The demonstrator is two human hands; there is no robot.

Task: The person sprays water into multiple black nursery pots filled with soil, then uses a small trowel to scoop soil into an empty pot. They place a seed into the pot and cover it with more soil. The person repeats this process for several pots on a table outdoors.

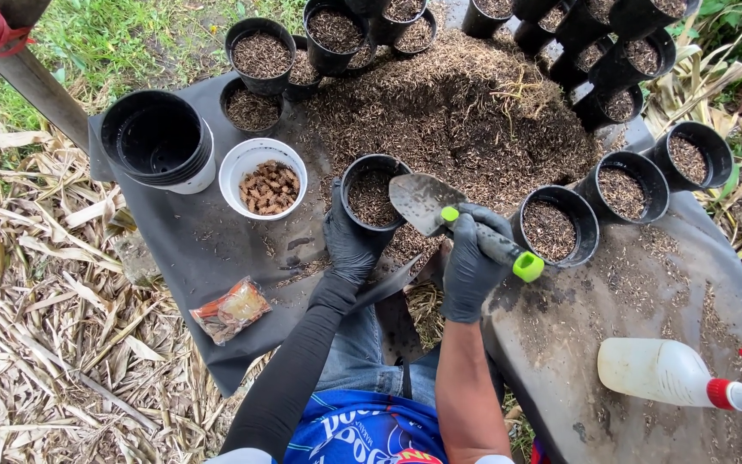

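My left hand (349,245), in a black glove, grips the near side of a small black pot (374,191) partly filled with brown potting mix. My right hand (471,262), also gloved, holds a metal trowel (422,202) by its black handle with green ends; the blade rests over the pot's right rim. Just behind the pot lies a big heap of potting mix (453,112) on a dark sheet (191,241).
A white bowl of brown seeds (263,178) and a stack of empty black pots (156,139) stand at left. Several filled pots ring the heap. A plastic packet (230,310) lies near my knee. A white spray bottle (672,372) lies at right. Dry leaves cover the ground.
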